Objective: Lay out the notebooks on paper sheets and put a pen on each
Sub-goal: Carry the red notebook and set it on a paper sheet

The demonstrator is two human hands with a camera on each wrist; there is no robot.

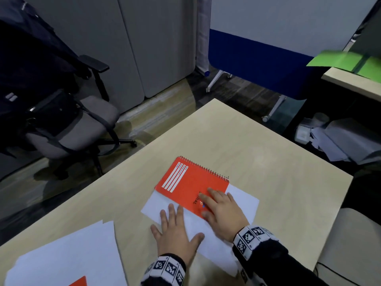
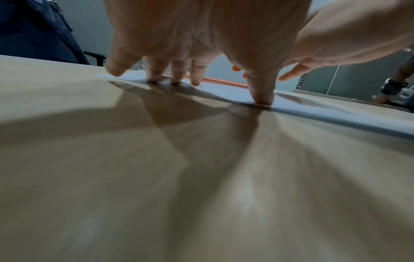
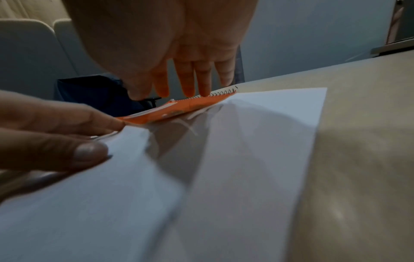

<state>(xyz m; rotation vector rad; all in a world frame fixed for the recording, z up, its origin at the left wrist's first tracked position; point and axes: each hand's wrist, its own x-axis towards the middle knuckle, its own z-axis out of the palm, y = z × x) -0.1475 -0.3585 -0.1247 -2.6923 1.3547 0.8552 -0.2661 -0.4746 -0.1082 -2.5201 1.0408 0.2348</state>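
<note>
An orange spiral notebook (image 1: 186, 180) lies partly on a white paper sheet (image 1: 243, 201) in the middle of the wooden table (image 1: 257, 145). My right hand (image 1: 219, 208) rests on the notebook's near corner with straight fingers (image 3: 198, 83) pressing its cover (image 3: 190, 106). My left hand (image 1: 175, 230) lies flat with spread fingers (image 2: 154, 72), holding down the sheet's near left part (image 2: 226, 92). The sheet (image 3: 257, 141) spreads out below the right wrist. No pen is in view.
A loose stack of white sheets (image 1: 68, 254) lies at the table's near left, with the corner of another orange notebook (image 1: 79, 282) on it. A grey office chair (image 1: 90, 124) draped with a dark jacket stands left of the table. Green paper (image 1: 346, 60) sits on a desk at the far right.
</note>
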